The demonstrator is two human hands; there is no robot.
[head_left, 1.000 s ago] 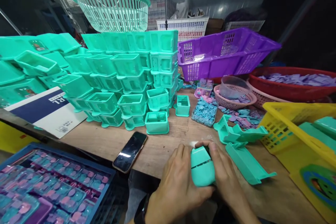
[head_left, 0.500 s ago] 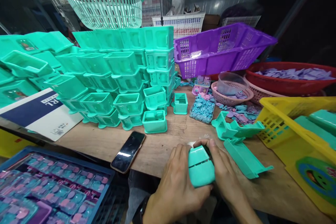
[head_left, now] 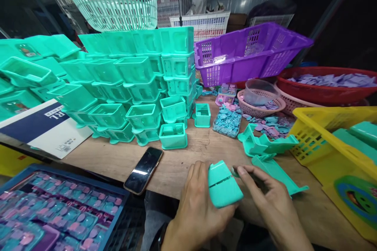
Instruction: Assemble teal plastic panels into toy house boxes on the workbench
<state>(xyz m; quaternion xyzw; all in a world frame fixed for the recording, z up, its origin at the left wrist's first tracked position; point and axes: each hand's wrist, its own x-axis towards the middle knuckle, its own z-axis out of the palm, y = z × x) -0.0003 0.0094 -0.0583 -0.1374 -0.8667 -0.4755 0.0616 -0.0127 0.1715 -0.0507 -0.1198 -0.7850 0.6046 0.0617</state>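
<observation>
My left hand (head_left: 196, 200) is wrapped round a rounded green plastic piece (head_left: 225, 186) with a dark seam across it, just above the wooden table (head_left: 203, 147). To its right, my right hand (head_left: 265, 190) is off the piece, thumb and index finger close together at a small dark item too small to name. Behind my right hand lie two loose green parts, a bracket-like one (head_left: 255, 139) and a long flat one (head_left: 279, 174). A black phone (head_left: 143, 170) rests left of my left hand.
Stacked green boxes (head_left: 141, 113) fill the table's left and back. A purple crate (head_left: 235, 64), a tray of blue bits (head_left: 227, 120) and a red basin (head_left: 324, 92) stand behind. A yellow basket (head_left: 312, 180) is at right, a blue crate (head_left: 118, 208) at lower left.
My right hand has come away from the green piece and moved right. The piece has tilted slightly in my left hand, which keeps hold of it.
</observation>
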